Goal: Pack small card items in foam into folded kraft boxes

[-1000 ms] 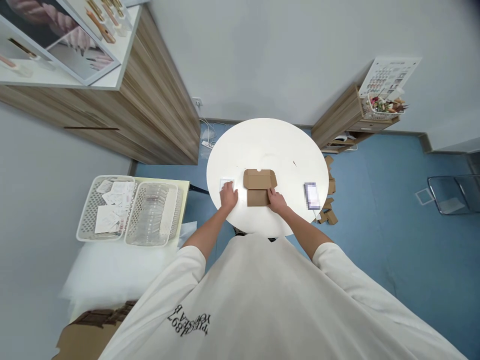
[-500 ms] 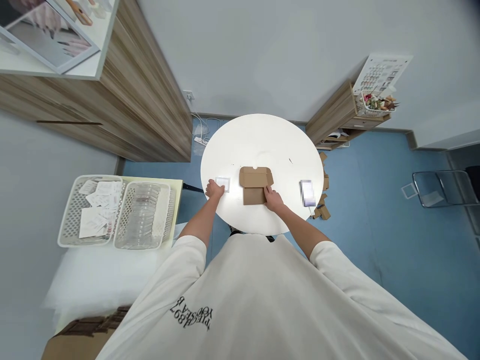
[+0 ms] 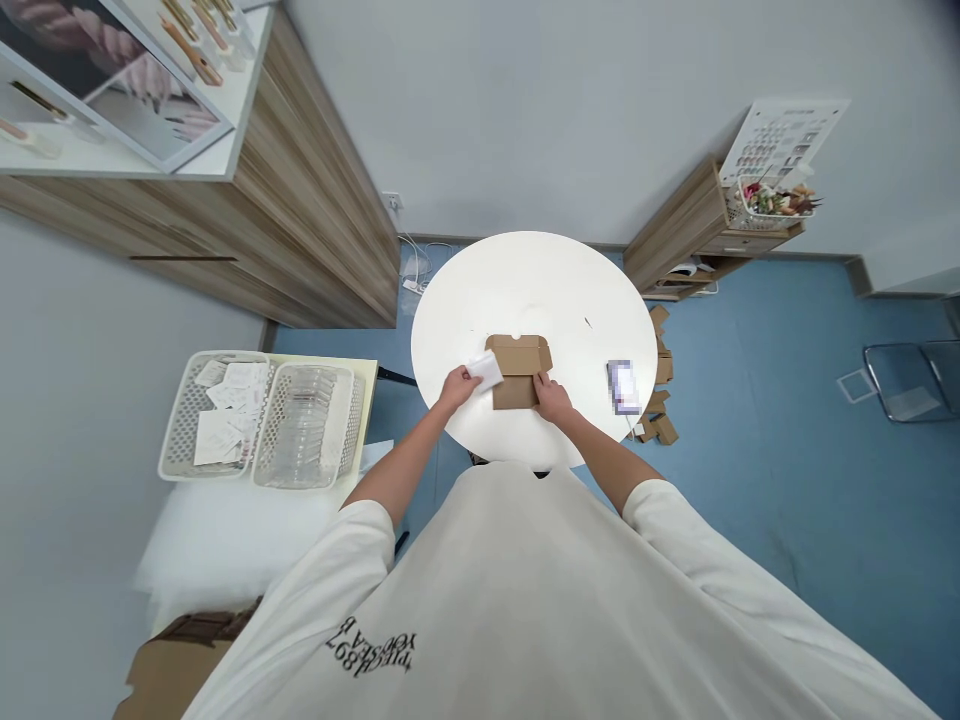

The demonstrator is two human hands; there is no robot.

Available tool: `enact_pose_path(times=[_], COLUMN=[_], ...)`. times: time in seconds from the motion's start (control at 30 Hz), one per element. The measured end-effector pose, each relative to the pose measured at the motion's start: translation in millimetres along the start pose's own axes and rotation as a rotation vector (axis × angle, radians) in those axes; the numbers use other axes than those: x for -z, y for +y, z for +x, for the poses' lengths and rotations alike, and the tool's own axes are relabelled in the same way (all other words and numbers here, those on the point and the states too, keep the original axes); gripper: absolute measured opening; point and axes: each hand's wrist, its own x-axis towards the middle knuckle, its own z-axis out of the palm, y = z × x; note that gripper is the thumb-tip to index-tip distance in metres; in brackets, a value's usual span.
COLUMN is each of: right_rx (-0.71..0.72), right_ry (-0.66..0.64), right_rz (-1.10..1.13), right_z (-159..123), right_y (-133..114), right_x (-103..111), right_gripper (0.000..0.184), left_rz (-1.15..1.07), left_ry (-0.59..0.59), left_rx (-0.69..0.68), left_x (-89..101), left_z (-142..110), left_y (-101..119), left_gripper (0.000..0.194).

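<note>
A small flat white packet (image 3: 486, 371) is pinched in my left hand (image 3: 457, 386), tilted at the left edge of an open brown cardboard box (image 3: 516, 392). The box lies on the white round table (image 3: 525, 270) with its lid folded back toward the far side. My right hand (image 3: 553, 396) grips the box's right wall, thumb and fingers closed on it. What is printed on the packet is too small to make out.
A phone-like device (image 3: 624, 387) with a blurred screen lies at the table's right. Brown cardboard pieces (image 3: 661, 430) lie on the floor beyond it. Two white baskets (image 3: 262, 440) with cards and clear plastic pieces stand at left, near a wooden cabinet (image 3: 322, 200).
My left hand has picked up the white packet from the table's left side and carried it right, to the box. My right hand has kept its hold on the box.
</note>
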Motion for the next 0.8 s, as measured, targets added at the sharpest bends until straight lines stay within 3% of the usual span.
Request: enact_pose_path(times=[0.07,0.2,0.37,0.5,0.63,0.8], right_rx=[-0.003,-0.001,-0.004,-0.004,0.006,0.020], right_ry=[0.006,0.006,0.013,0.020,0.018,0.015], right_rz=[0.008,0.024,0.060,0.081,0.069,0.058], right_z=[0.0,-1.3,-2.0,-2.1,-2.7,-2.9], right_y=[0.9,2.6,4.7,6.2,7.1,7.2], right_x=[-0.8,-0.4,-1.7,-3.4,-3.5,-1.9], right_gripper=[0.082,0.081,0.082,0.083,0.081,0.080], left_rz=[0.054,0.352,0.562,0.603,0.623,0.827], left_ry=[-0.105,-0.206,-0.208,-0.128,-0.062,-0.308], left_rx=[-0.059,-0.060,-0.035,-0.073,-0.259,-0.520], left_x=[-18.5,-58.9,-91.9,-99.9,-97.5,-91.2], left_z=[-5.1,-5.7,0.0,-6.5,-23.1,-36.6], left_y=[10.4,25.8,35.3,36.3,32.5,27.6], left_gripper=[0.018,0.018,0.026,0.032,0.036,0.034])
